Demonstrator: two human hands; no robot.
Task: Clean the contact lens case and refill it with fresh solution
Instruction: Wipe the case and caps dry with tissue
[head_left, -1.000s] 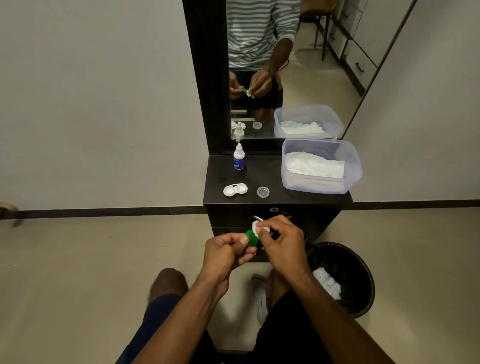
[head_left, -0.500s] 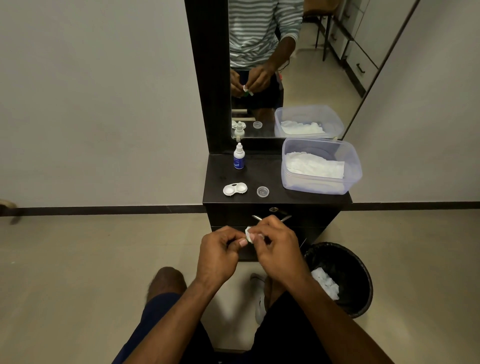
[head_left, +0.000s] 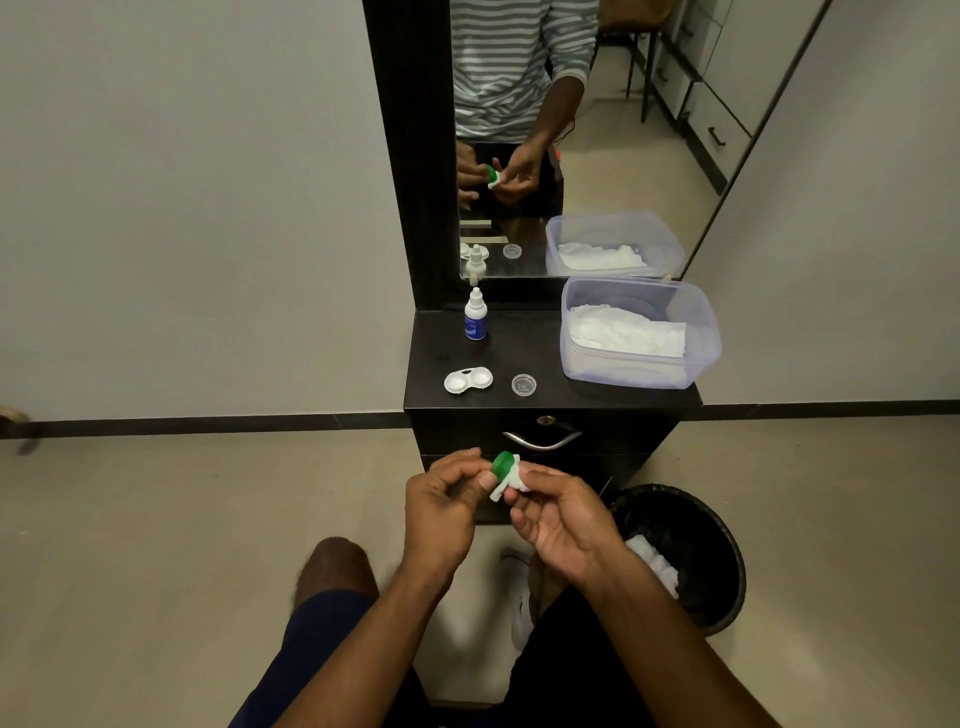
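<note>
Left hand (head_left: 441, 499): we pinch the green cap (head_left: 503, 464) at our fingertips.
Right hand (head_left: 558, 514): our fingers are curled, pressing a white tissue wad (head_left: 511, 482) against the cap.
Case (head_left: 468, 380): open on the cabinet top (head_left: 545, 358), ahead of both hands, long axis left to right.
Nearer hand: left, we judge.
Solution bottle (head_left: 475, 322): upright beyond the case.

There are two hands (head_left: 441, 499) (head_left: 558, 519), one green cap (head_left: 503, 464), one clear cap (head_left: 523, 385), one lens case (head_left: 467, 380), one bottle (head_left: 475, 322), one plastic box (head_left: 641, 371), one bin (head_left: 722, 525).
</note>
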